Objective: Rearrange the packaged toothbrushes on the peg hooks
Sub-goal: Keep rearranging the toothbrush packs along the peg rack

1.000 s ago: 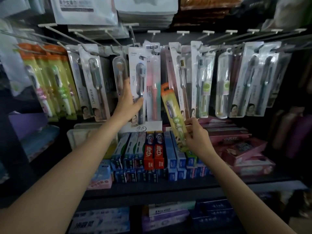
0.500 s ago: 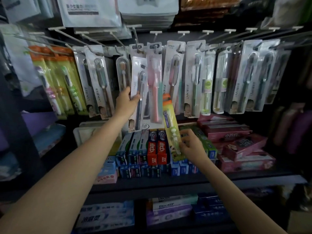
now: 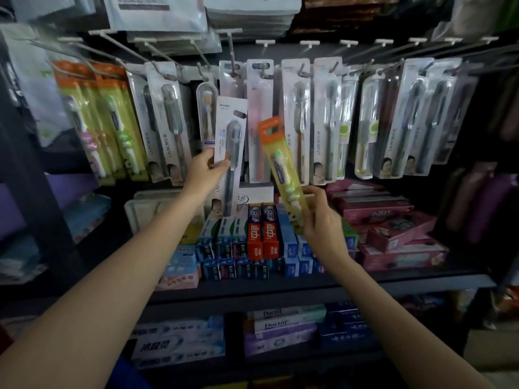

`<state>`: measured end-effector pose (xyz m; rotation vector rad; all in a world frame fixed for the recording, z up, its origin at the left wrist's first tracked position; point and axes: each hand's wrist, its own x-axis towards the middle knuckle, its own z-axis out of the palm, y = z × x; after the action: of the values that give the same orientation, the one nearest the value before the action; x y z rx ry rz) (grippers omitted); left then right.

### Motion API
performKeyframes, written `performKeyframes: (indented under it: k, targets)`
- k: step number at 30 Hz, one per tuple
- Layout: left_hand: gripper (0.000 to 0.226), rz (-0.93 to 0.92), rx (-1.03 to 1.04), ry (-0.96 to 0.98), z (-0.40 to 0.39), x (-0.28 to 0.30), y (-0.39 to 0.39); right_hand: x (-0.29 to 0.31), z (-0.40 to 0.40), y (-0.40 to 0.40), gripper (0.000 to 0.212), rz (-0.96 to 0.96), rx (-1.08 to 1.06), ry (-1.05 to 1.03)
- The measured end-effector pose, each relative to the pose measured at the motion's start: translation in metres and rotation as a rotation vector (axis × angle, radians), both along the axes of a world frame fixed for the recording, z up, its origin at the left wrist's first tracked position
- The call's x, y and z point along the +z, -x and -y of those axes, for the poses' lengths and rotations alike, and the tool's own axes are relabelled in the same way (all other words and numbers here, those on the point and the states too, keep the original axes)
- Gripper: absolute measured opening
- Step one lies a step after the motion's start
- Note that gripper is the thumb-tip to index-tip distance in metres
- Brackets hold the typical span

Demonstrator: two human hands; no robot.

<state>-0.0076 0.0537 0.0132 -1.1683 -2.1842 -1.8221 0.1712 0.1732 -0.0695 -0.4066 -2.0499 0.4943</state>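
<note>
Pinching white toothbrush pack (image 3: 230, 141) in left hand (image 3: 206, 175) fingers, right hand (image 3: 323, 220) fingers seemingly clamped round yellow toothbrush pack (image 3: 282, 169).

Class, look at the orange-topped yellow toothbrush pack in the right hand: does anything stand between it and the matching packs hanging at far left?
Yes: the left hand holds a white-carded grey toothbrush pack directly between the orange-topped yellow pack and the matching packs.

A dark shelf (image 3: 309, 284) runs below both hands' fingers, carrying stacked toothpaste boxes: red ones (image 3: 262, 234) between the two hands, blue ones (image 3: 292, 248) just under the right fingers, pink boxes (image 3: 393, 228) beyond them, a pale box (image 3: 179, 269) lower left of the left fingers
</note>
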Motion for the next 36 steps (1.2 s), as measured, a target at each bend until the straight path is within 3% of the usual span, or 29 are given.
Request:
performKeyframes:
  k: [6,9,12,15,20,29,36]
  targets:
    - [0.017,-0.057,0.080,-0.042,0.057,0.012,0.010,0.039,0.018,0.037,0.035,-0.031,0.145,-0.085]
    - [0.007,-0.010,0.176,-0.116,0.101,0.008,0.025,0.065,0.033,0.068,0.030,-0.016,0.233,-0.079]
    - [0.013,0.093,0.279,-0.253,0.143,0.005,0.037,0.092,0.055,0.109,0.032,0.038,0.298,-0.133]
    - [0.013,0.117,0.365,-0.250,0.174,0.003,0.044,0.114,0.079,0.152,0.033,0.108,0.343,-0.178]
    - [0.007,0.128,0.391,-0.236,0.194,0.005,0.049,0.138,0.100,0.199,0.034,0.092,0.342,-0.033]
    - [0.017,0.103,0.329,-0.194,0.194,0.008,0.054,0.113,0.107,0.203,0.030,-0.044,0.357,0.188]
    - [0.018,0.105,0.256,-0.166,0.183,0.010,0.051,0.118,0.111,0.187,0.030,0.140,0.416,0.232]
